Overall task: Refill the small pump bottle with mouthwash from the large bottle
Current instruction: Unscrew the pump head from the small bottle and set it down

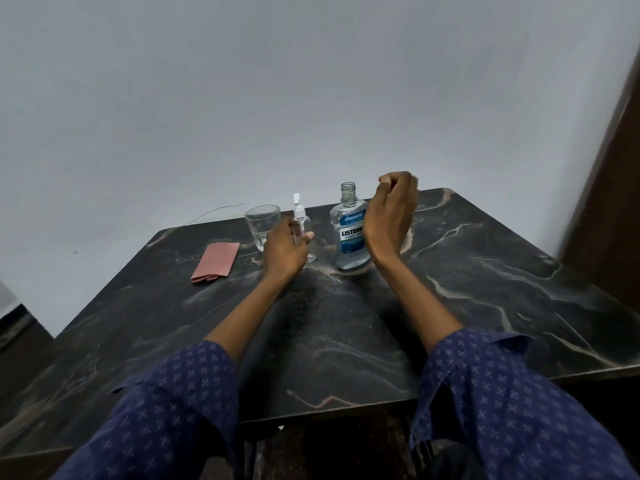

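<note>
Nearest you, both blue patterned sleeves (502, 403) reach out over the dark marbled stone counter (485, 289).

At the centre of the frame, your left hand (282, 249) has its fingers wrapped round the small clear pump bottle with the white pump head (299, 216), which stands upright on the counter with the pump apparently in place. You cannot pour until that head comes off. Twisting it one-handed could tip the narrow bottle, so hold its base down.

Just right of it, your right hand (389, 216) hangs in the air with loosely curled fingers. Whether it holds something small, such as a cap, cannot be told. It sits right beside the large clear bottle of blue mouthwash with the blue label (351, 233), whose neck is open. That is the main risk: a brush from that wrist or forearm could knock it over and spill across the counter.

The small bottle's mouth is narrow, so a fast pour would likely overflow.

Left of centre and slightly farther back, the clear drinking glass (262, 226) touches or nearly touches your left hand, so an elbow shift could topple it. The folded pink cloth (215, 262) at the left is within reach for drips.
</note>
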`<action>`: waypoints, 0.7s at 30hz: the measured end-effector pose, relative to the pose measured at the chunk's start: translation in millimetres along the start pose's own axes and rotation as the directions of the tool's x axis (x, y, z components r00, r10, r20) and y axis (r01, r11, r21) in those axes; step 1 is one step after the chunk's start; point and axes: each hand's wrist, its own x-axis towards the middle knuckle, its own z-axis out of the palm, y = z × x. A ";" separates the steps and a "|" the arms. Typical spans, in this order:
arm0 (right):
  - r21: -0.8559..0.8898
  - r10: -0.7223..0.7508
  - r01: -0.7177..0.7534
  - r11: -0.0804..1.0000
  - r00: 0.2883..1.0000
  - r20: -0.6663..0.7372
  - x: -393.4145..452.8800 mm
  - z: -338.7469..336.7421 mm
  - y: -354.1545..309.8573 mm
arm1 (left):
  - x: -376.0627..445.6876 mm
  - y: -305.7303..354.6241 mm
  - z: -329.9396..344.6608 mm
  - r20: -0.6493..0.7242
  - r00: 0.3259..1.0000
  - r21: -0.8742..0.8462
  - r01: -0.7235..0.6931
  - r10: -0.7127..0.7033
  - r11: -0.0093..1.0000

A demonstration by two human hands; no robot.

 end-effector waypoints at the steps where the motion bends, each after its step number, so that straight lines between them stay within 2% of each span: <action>1: 0.013 -0.072 0.073 0.997 0.996 -0.046 -2.2 -1.1 -5.6 | -7.1 -1.0 -5.3 -0.003 1.000 0.000 -0.007 0.007 1.000; 4: 0.061 -0.348 0.355 0.933 0.932 -0.105 -11.8 -3.2 -21.9 | -24.8 -4.6 -17.1 -0.017 1.000 0.011 -0.014 0.015 1.000; 6: 0.095 -0.485 0.487 0.868 0.874 -0.046 -23.9 0.1 -30.9 | -34.1 -7.2 -22.7 -0.030 1.000 0.002 -0.006 0.006 1.000; 8: 0.131 -0.554 0.542 0.830 0.830 0.071 -38.3 5.4 -37.0 | -40.6 -9.3 -25.4 -0.035 0.999 0.008 -0.011 0.012 1.000; 10: 0.161 -0.555 0.531 0.832 0.806 0.207 -52.0 10.7 -39.1 | -45.9 -10.5 -25.8 -0.036 0.999 0.017 -0.040 0.041 0.999; 13: 0.102 -0.503 0.505 0.857 0.779 0.374 -67.3 18.0 -33.9 | -49.8 -11.1 -24.5 -0.053 0.994 -0.029 -0.092 0.090 0.995; 17: 0.019 -0.400 0.437 0.899 0.804 0.441 -76.2 24.0 -24.3 | -50.3 -17.9 -22.2 -0.012 0.991 0.017 -0.134 0.134 0.991; 21: 0.024 -0.377 0.418 0.908 0.790 0.483 -77.8 27.1 -18.8 | -50.8 -27.1 -20.8 0.006 0.982 -0.001 -0.188 0.188 0.982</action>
